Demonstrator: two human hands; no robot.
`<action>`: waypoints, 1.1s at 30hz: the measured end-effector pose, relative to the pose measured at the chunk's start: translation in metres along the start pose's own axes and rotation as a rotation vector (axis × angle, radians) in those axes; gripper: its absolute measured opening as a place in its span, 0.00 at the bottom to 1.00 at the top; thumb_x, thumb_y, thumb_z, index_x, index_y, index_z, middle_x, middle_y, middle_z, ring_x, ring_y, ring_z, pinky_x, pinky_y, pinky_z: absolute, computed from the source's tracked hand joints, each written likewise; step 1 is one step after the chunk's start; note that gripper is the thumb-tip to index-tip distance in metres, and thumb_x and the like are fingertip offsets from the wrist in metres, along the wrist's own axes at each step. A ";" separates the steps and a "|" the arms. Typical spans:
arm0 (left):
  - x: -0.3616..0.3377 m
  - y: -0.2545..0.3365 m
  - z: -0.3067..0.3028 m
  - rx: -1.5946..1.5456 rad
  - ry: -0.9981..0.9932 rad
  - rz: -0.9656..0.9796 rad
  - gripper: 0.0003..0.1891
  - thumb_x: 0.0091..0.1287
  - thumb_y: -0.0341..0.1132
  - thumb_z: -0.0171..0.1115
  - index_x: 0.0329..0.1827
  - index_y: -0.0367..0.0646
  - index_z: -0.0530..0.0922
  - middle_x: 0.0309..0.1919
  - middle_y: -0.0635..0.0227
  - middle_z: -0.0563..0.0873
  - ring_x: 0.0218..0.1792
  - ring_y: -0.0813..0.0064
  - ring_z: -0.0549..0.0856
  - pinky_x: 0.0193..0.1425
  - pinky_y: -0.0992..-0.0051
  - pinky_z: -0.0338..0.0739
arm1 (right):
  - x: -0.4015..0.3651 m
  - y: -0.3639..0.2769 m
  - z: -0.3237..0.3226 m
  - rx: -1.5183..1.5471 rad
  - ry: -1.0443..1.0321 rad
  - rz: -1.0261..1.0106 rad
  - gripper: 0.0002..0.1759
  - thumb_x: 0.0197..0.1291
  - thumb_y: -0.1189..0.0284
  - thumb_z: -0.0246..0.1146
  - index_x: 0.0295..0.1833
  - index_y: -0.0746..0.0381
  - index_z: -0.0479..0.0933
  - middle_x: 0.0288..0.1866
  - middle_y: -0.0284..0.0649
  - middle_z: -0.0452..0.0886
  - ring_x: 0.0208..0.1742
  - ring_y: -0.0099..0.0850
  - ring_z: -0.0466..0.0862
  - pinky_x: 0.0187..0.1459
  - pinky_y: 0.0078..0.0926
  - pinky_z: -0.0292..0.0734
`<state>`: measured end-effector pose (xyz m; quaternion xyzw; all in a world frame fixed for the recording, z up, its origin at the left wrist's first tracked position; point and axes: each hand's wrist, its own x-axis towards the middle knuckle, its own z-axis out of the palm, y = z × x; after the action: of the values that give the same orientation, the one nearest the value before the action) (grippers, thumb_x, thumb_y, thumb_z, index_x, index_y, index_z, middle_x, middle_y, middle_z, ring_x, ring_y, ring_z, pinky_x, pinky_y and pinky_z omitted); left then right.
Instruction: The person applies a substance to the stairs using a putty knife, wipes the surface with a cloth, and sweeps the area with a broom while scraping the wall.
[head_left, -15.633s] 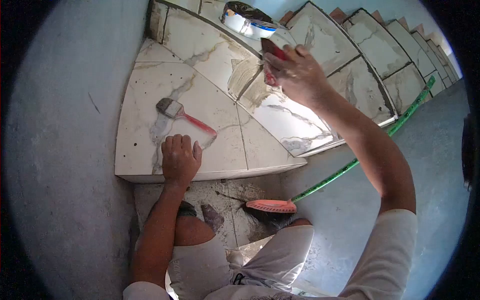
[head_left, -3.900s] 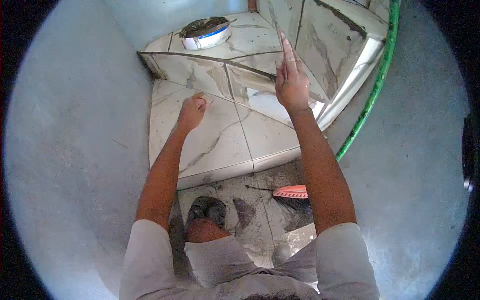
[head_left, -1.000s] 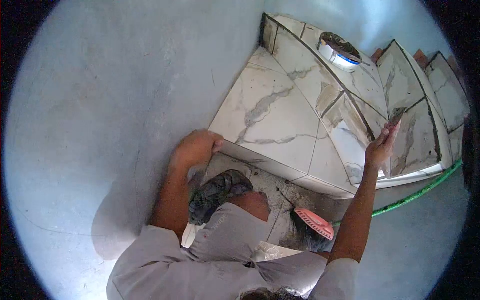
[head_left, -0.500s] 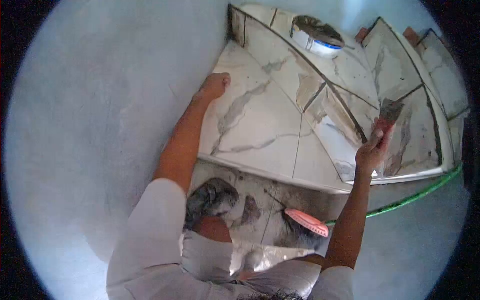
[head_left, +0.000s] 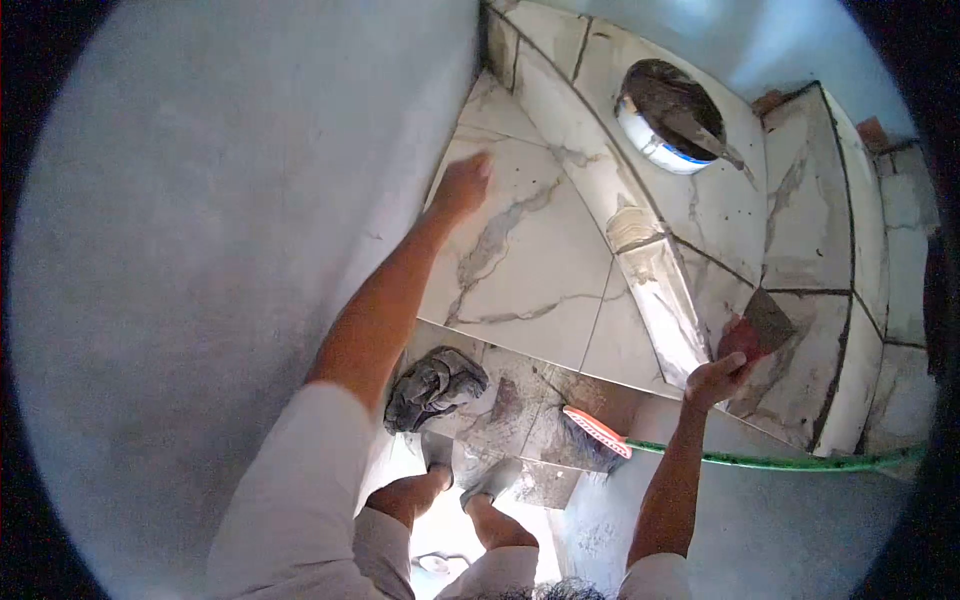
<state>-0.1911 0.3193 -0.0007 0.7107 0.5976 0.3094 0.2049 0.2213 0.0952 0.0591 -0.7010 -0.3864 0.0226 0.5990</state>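
My left hand is curled into a fist over the pale, grey-veined tiled step, close to the wall; no object shows in it. In my right hand is a red-handled putty knife, its wide grey blade pointing away over the tiles at the right. Dark lines run along the joints between the tiles. Higher on the steps, a white bucket tilts in this view, dark material inside and a trowel lying across its rim.
A bluish-grey wall runs along the left. Below the step lie a crumpled dark cloth and a broom with an orange-pink head and a green handle. My feet stand on the lower floor.
The view has shifted, bringing my feet and more of the lower floor into sight. My right hand with the putty knife has come down toward the step's front; the left stays a fist.
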 end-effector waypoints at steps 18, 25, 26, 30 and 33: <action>-0.187 0.079 -0.015 -0.323 -0.257 0.002 0.10 0.63 0.26 0.52 0.46 0.37 0.77 0.39 0.52 0.82 0.42 0.54 0.81 0.47 0.61 0.75 | 0.009 0.010 -0.016 -0.203 0.229 0.018 0.34 0.68 0.55 0.53 0.70 0.67 0.55 0.63 0.53 0.68 0.57 0.40 0.73 0.60 0.36 0.69; -0.005 0.031 0.062 -0.302 0.174 0.129 0.04 0.64 0.28 0.49 0.37 0.39 0.72 0.30 0.52 0.81 0.32 0.50 0.81 0.36 0.60 0.74 | 0.001 -0.015 0.001 -0.041 0.069 0.006 0.34 0.69 0.55 0.49 0.69 0.71 0.54 0.61 0.52 0.71 0.57 0.40 0.74 0.61 0.35 0.67; -0.012 0.039 0.074 -0.290 0.063 0.100 0.04 0.62 0.26 0.50 0.36 0.40 0.73 0.30 0.52 0.81 0.31 0.51 0.81 0.36 0.61 0.74 | 0.003 -0.007 -0.004 0.064 -0.013 -0.080 0.34 0.70 0.55 0.49 0.68 0.72 0.55 0.60 0.53 0.71 0.56 0.40 0.74 0.60 0.36 0.69; -0.117 0.099 0.109 -0.336 -0.429 0.165 0.10 0.54 0.23 0.53 0.39 0.43 0.76 0.33 0.61 0.82 0.40 0.58 0.81 0.46 0.61 0.75 | 0.004 -0.032 0.003 -0.088 -0.047 -0.319 0.27 0.72 0.60 0.44 0.61 0.74 0.63 0.59 0.55 0.72 0.54 0.40 0.76 0.56 0.32 0.71; -0.226 0.162 0.071 -0.430 -1.041 -0.004 0.07 0.58 0.24 0.52 0.37 0.43 0.74 0.29 0.64 0.80 0.37 0.61 0.82 0.44 0.62 0.75 | 0.007 -0.033 -0.001 0.027 -0.120 -0.201 0.27 0.72 0.61 0.43 0.62 0.75 0.62 0.58 0.55 0.72 0.53 0.40 0.75 0.55 0.32 0.70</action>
<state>-0.0470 0.0712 0.0105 0.7108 0.3427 0.0324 0.6134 0.2101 0.0976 0.0913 -0.6480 -0.4893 0.0096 0.5836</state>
